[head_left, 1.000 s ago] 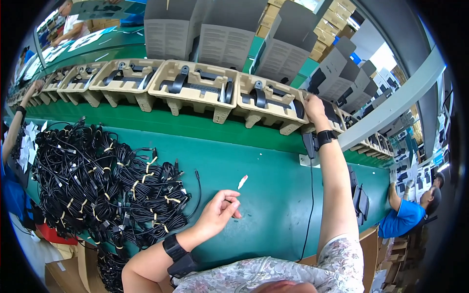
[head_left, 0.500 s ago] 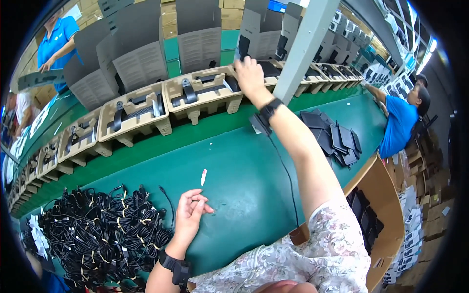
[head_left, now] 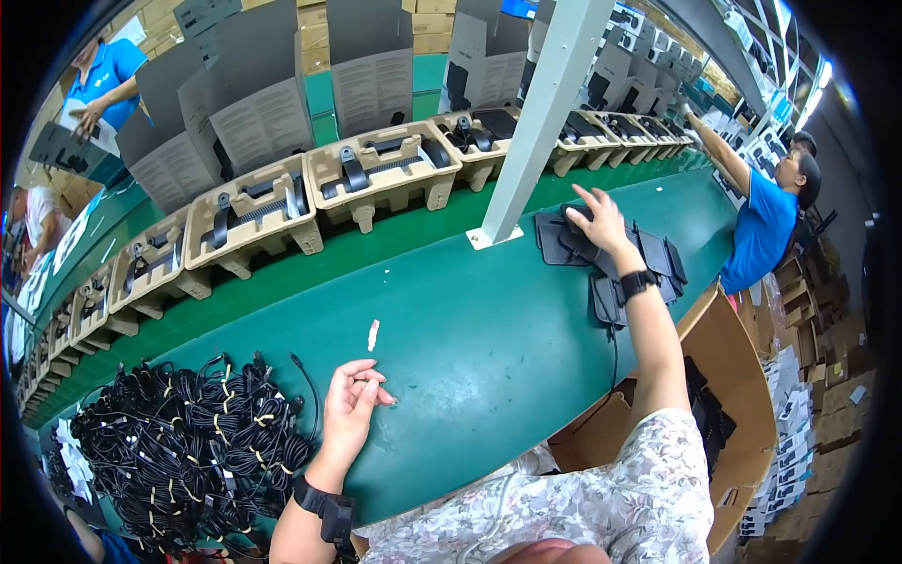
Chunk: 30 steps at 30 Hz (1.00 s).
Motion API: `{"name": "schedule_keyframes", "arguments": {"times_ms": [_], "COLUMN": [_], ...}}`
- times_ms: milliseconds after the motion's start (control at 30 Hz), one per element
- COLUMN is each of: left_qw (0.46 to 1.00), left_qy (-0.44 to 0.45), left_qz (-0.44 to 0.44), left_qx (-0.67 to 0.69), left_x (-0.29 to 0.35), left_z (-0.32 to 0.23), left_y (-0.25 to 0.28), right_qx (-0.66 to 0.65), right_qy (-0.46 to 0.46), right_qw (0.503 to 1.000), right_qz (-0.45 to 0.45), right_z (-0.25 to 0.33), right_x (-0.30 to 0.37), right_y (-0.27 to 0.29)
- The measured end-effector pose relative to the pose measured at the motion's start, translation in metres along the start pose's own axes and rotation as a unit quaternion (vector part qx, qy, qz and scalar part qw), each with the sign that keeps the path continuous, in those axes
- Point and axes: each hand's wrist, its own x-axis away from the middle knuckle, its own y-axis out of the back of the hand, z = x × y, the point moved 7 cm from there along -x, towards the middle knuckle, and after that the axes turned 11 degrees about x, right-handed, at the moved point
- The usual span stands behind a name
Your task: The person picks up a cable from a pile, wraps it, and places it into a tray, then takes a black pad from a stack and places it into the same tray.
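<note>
My right hand (head_left: 601, 226) is over the pile of flat black pads (head_left: 662, 254) on the right of the green table. Its fingers are stretched apart, close to the pads at the pile's far left edge; whether they touch is hard to tell. My left hand (head_left: 349, 404) rests near the table's front, fingers loosely bent and apart, with nothing in it. Beside it, on the left, lies a large heap of black cables (head_left: 197, 442) tied in bundles. A small pale strip (head_left: 374, 335) lies just beyond my left fingers.
Moulded brown trays (head_left: 381, 169) holding black parts run along the far side, with tall grey box lids (head_left: 371, 94) behind. A grey metal post (head_left: 536, 132) stands in front. An open carton (head_left: 742, 376) is at lower right. Co-workers in blue stand at right (head_left: 766, 221) and far left.
My right hand has left the far row of trays and come back to the right, over the black pads. More parts show in the tray it reached. My left hand stays put.
</note>
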Motion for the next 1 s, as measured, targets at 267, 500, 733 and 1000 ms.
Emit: {"name": "schedule_keyframes", "arguments": {"times_ms": [267,500,733,1000], "left_qw": [1.000,0.999,0.998,0.998], "left_qy": [-0.008,-0.019,-0.029,-0.038], "left_qz": [-0.001,0.006,0.004,0.000], "left_qx": [-0.004,-0.036,-0.055,-0.052], "left_x": [0.002,0.006,0.014,0.018], "left_z": [0.003,0.004,0.006,0.007], "left_y": [0.007,0.009,0.017,0.027], "right_qx": [-0.030,-0.010,-0.077,-0.311], "right_qy": [0.028,0.035,0.101,0.197], "right_qw": [0.984,0.989,0.979,0.914], "right_qz": [0.173,0.143,0.158,0.171], "right_z": [0.033,0.096,0.178,0.219], "right_x": [0.032,0.086,0.124,0.126], "right_y": [-0.041,-0.018,0.015,0.044]}}
